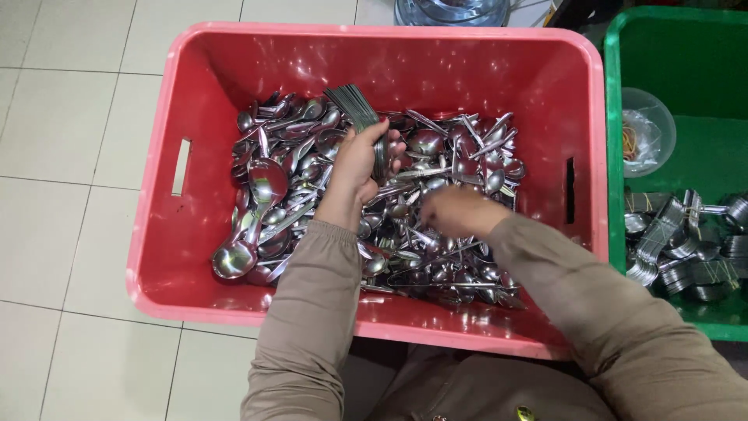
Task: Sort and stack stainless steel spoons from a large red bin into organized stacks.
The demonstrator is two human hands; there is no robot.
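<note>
A pink plastic crate [167, 257] on the floor holds a heap of loose steel spoons [436, 164]. My left hand [354, 168] is above the heap's middle, closed around a stacked bunch of spoons [360, 109] whose handles fan out up and to the left. My right hand [456, 212] is blurred, low over the pile to the right of the left hand, fingers down among the spoons; whether it holds one is unclear. Both arms wear tan sleeves.
A green crate [615, 117] stands to the right, holding bundles of spoons tied with rubber bands [670, 234] and a clear bowl of rubber bands [647, 129]. White tiled floor [70, 156] lies to the left. A glass or metal object [452, 12] sits beyond the pink crate.
</note>
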